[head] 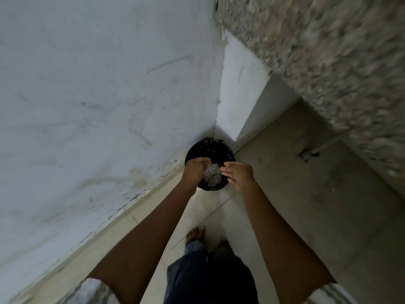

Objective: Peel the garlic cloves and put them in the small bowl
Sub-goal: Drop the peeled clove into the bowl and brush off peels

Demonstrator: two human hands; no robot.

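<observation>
Bin [209, 150], black-lined, floor [285, 172] corner — left hand [192, 170] above it with pale scraps [211, 177], grip unclear; right hand [238, 174] flat, empty. Garlic, bowl: unseen. Risk — scraps missing the rim, littering floor

Black-lined bin [210, 148] on tiled floor [306, 205] beside scuffed white wall [87, 84], speckled stone counter [328, 51] to the right.

Your left hand [194, 172] and right hand [240, 175] hang over the bin [210, 148], wall [87, 95] left of it, counter [328, 51] right.

dim indoor light, motion blur upper right, wide-angle distortion
</observation>
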